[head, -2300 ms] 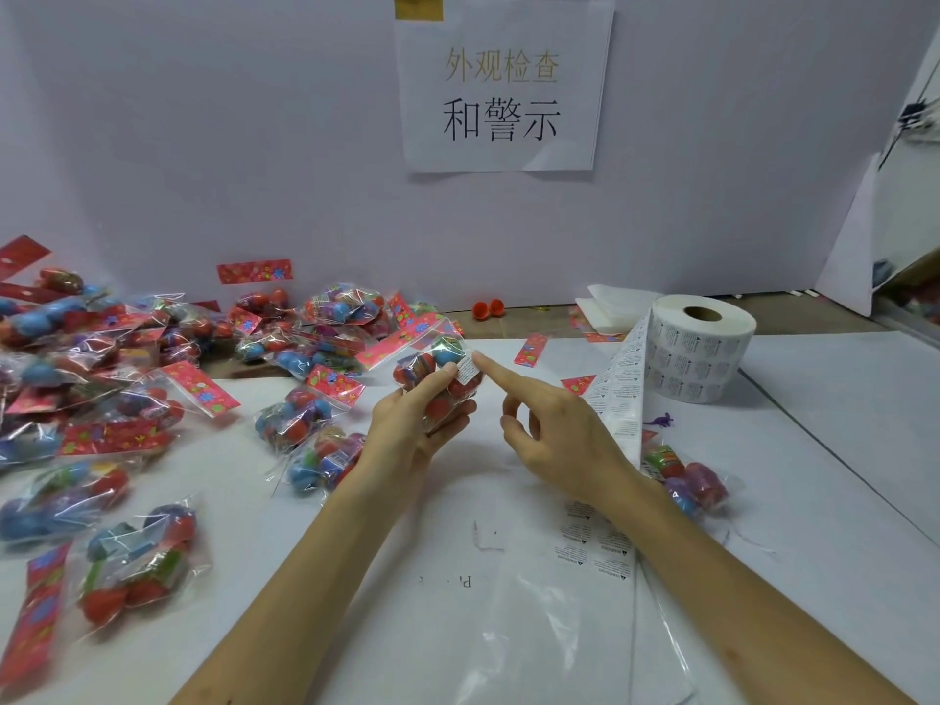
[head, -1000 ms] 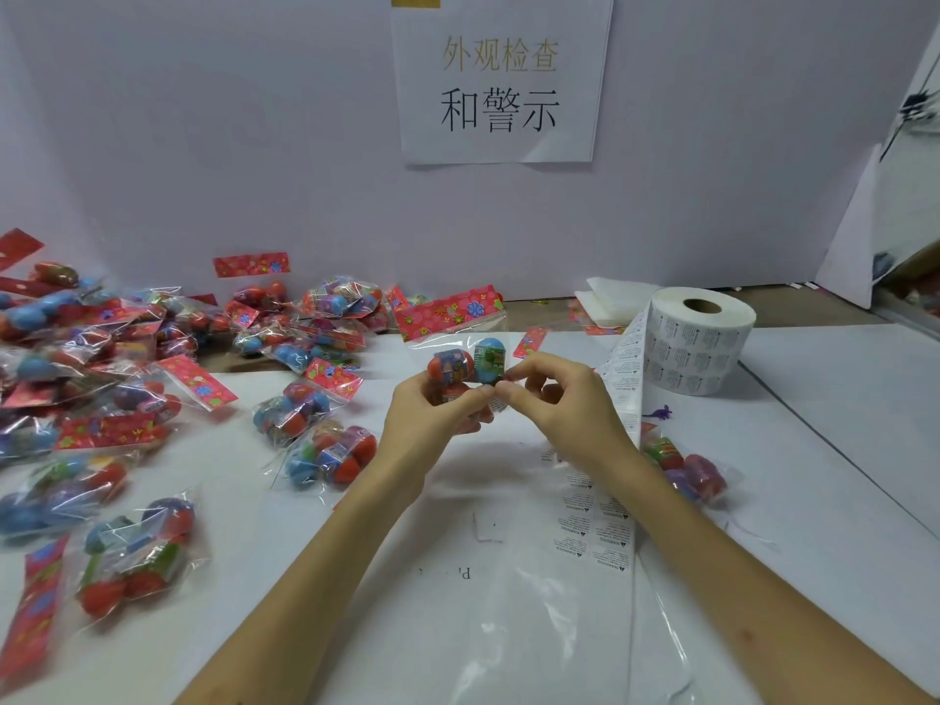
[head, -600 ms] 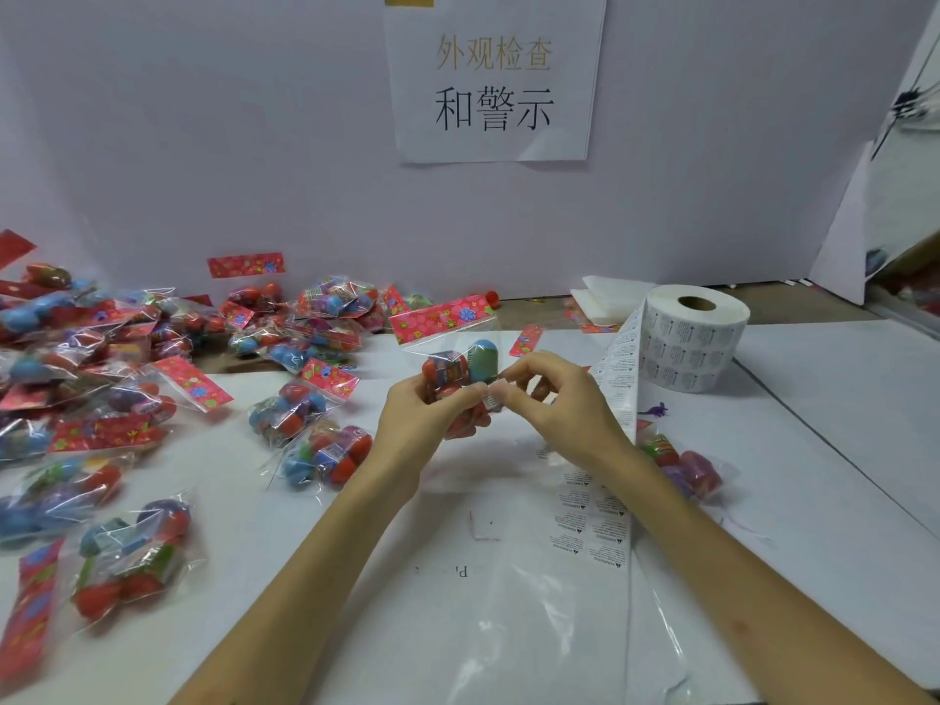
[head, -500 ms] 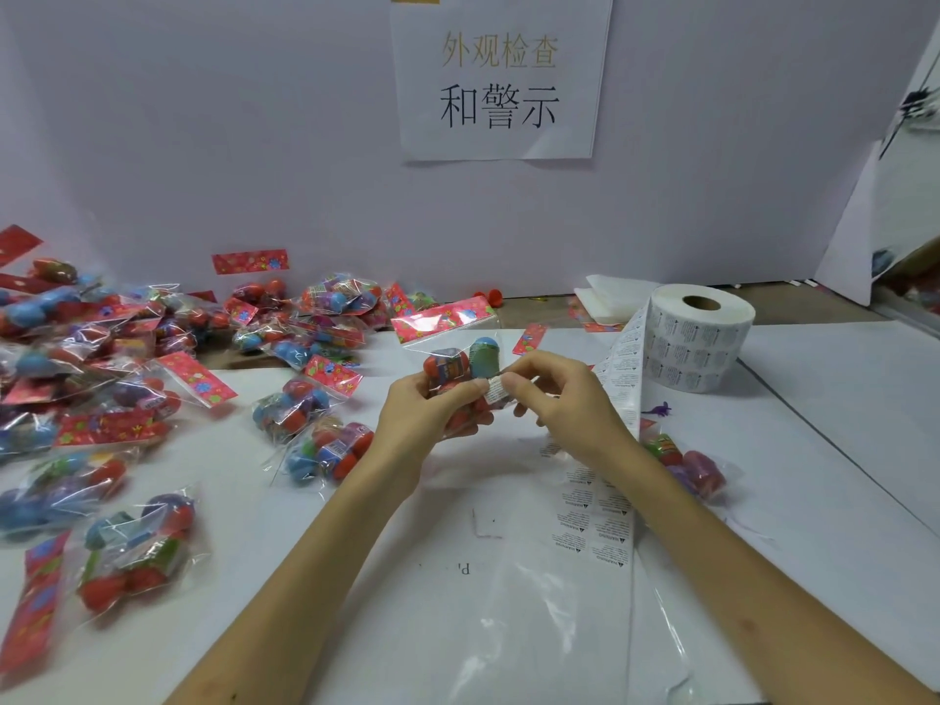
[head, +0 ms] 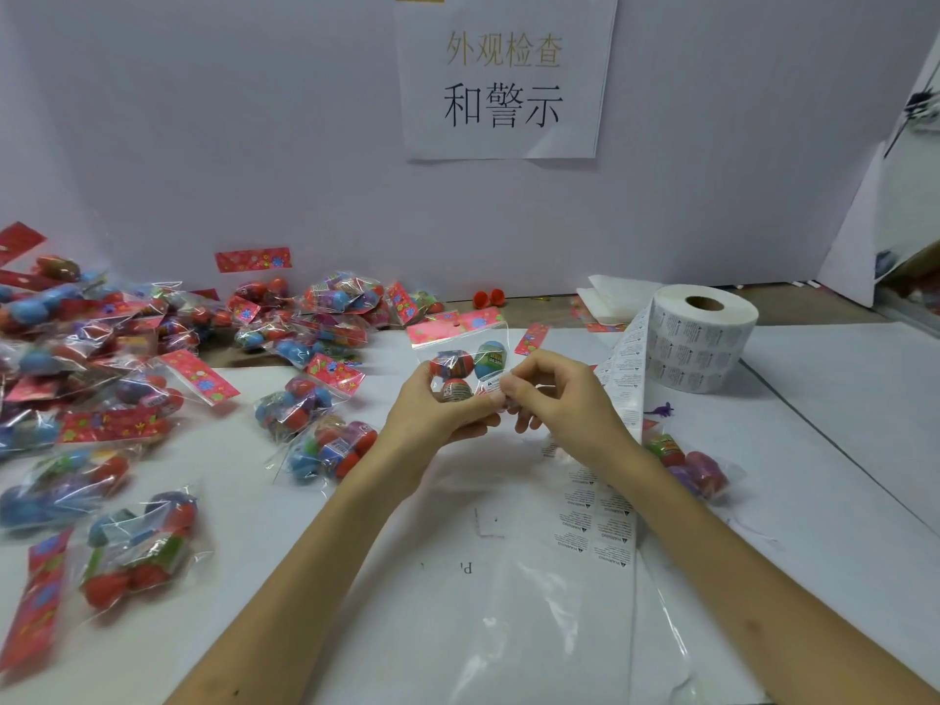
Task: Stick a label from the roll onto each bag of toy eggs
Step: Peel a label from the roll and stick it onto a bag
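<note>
Step in hand: one label [head: 489, 385] being fixed to the held bag [head: 458, 348]; judged to be the pressing-down stage, since the label lies against the film beside the lowest egg
Left hand [head: 432, 414]: fingers closed round the underside of the held bag; bag raised above the worktop [head: 839, 424], centre, in front of the person
Right hand [head: 554, 404]: thumb and forefinger pinch the label at the bag's lower right corner; remaining fingers loosely curled
Held bag, contents: three toy eggs visible; one red header card across the top
Label roll [head: 704, 338]: one; standing on end at the right rear of the worktop; its label strip [head: 618, 399] trails toward the person, passing just beside the right hand
Bags, left side [head: 127, 399]: a spread heap, much overlapped; exact count not possible; a dozen or more by judgement
Bag, right side [head: 692, 463]: one; partly under the label strip
Loose header cards: at least two; one against the back wall [head: 253, 259], one just beside the held bag [head: 531, 338]
Work done: not verifiable per bag; some left-side bags show small white patches, too small to confirm as labels
Work left: the present label to be smoothed flat; which of the other bags lack labels cannot be settled; task judged mid-run, with many bags probably outstanding
</note>
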Demonstrator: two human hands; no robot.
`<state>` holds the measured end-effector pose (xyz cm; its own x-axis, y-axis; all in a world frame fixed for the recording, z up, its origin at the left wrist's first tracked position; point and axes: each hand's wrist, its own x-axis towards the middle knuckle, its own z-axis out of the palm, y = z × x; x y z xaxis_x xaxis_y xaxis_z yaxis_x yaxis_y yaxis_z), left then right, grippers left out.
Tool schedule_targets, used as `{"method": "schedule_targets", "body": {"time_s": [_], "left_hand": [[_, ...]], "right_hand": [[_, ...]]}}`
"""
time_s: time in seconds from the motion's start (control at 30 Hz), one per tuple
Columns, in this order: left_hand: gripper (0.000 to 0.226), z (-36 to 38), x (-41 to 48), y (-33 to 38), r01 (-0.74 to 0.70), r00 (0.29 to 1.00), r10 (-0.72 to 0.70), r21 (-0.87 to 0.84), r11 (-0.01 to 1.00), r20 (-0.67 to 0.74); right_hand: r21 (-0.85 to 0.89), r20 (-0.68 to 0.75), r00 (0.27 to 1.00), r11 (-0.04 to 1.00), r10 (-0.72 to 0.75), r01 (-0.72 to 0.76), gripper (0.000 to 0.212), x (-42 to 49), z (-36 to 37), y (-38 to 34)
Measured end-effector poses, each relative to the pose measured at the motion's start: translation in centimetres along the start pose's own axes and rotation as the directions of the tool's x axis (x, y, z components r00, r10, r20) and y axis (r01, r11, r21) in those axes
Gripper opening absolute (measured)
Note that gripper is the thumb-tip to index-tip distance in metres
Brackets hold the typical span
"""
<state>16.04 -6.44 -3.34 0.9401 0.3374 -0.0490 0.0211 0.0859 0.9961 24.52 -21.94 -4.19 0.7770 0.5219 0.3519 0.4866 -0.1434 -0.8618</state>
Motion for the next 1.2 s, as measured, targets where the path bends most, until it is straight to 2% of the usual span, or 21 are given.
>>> {"method": "schedule_targets", "body": {"time_s": [0.23, 0.53, 0.67, 0.8, 1.03, 1.2], "left_hand": [[0.041, -0.42, 0.13, 0.13, 0.016, 0.998, -0.012, -0.058, 0.998, 0.056], [0.032, -0.87, 0.31, 0.06, 0.023, 0.997, -0.016, -0.092, 0.996, 0.079], [0.033, -0.79, 0.33, 0.04, 0.019, 0.997, -0.012, -0.086, 0.996, 0.079], [0.037, -0.73, 0.31, 0.08, 0.024, 0.997, -0.017, -0.095, 0.995, 0.073], [0.039, -0.65, 0.32, 0.07, 0.024, 0.998, -0.017, -0.112, 0.993, 0.059], [0.059, -0.11, 0.03, 0.23, -0.027, 1.0, 0.027, -0.013, 1.0, 0.011]], "right_hand": [[0.042, 0.003, 1.0, 0.999, 0.03, -0.03, 0.014, 0.18, 0.0, 0.11], [0.131, 0.04, 0.999, 0.991, 0.015, -0.02, 0.013, 0.13, -0.1, -0.04], [0.144, 0.033, 0.999, 0.989, 0.031, -0.035, 0.012, 0.12, -0.11, -0.08], [0.061, 0.012, 1.0, 0.998, -0.002, 0.001, 0.019, 0.01, 0.05, -0.14], [0.159, 0.022, 0.999, 0.986, 0.05, -0.053, 0.008, 0.18, -0.06, -0.07], [0.11, -0.015, 0.998, 0.992, 0.065, -0.063, 0.025, 0.04, 0.21, -0.16]]}}
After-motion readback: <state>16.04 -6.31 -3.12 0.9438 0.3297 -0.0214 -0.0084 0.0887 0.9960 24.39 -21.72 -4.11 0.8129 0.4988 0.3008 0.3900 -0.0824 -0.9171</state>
